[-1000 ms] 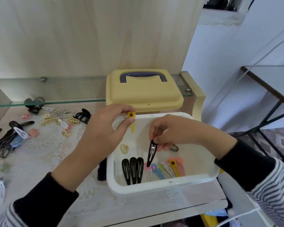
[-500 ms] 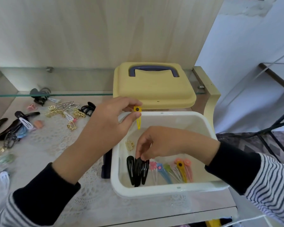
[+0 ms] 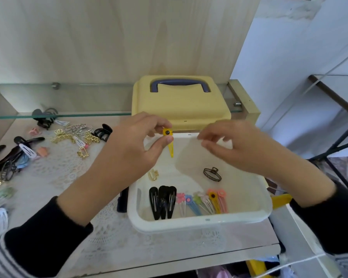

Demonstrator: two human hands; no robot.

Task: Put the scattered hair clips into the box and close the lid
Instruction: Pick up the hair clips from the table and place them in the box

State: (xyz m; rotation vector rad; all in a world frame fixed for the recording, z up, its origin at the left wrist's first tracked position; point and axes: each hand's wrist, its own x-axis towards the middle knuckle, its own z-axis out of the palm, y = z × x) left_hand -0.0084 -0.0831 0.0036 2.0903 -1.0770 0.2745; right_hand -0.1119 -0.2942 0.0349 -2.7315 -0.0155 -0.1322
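The white box [image 3: 199, 222] stands open on the table, its yellow lid [image 3: 181, 105] with a blue handle tipped up behind it. Inside lie black snap clips [image 3: 162, 201], a row of coloured flower clips [image 3: 204, 201], a small gold claw clip [image 3: 153, 174] and a dark claw clip [image 3: 212, 174]. My left hand [image 3: 129, 151] pinches a yellow snap clip [image 3: 169, 142] over the box's back left corner, the clip hanging point down. My right hand [image 3: 235, 145] hovers above the box with fingers apart, holding nothing.
Scattered clips [image 3: 76, 135] in gold, silver, black and pastel lie on the lace-covered table [image 3: 113, 237] to the left. A glass shelf [image 3: 58, 115] runs along the back. The table's front edge is near; a dark metal frame [image 3: 342, 137] stands at right.
My right hand has let go of the black snap clip among the others in the box and risen up, now empty. My left hand still holds the yellow clip.
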